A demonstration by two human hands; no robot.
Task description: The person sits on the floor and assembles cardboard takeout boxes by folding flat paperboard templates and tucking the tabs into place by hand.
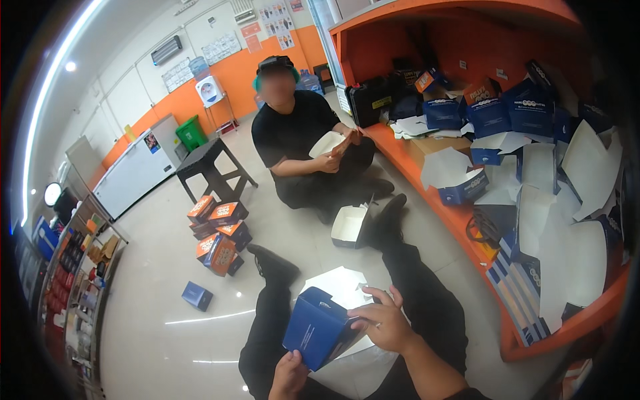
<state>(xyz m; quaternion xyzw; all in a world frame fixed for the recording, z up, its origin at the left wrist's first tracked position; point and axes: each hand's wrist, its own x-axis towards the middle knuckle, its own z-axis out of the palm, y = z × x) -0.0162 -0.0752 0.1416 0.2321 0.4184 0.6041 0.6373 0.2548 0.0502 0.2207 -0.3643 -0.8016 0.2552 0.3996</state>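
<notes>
Between my legs I hold a blue folding carton point(312, 333), tilted, with white inner card spreading out behind it. My left hand point(288, 375) grips its lower left corner, the thumb on the blue face. At its upper right edge, my right hand point(389, 323) pinches the card between thumb and forefinger, the other fingers raised. Beyond my feet, an open white-lined carton point(349, 225) stands on the floor. Across from me, a seated co-worker point(303, 137) holds another white-lined carton point(327, 145) in both hands.
Orange-and-blue folded cartons point(219, 230) are piled on the floor at left, near a lone blue box point(197, 296). An orange shelf point(433, 193) at right carries many open cartons and a stack of flat ones point(517, 293). A black stool point(215, 167) stands behind the pile.
</notes>
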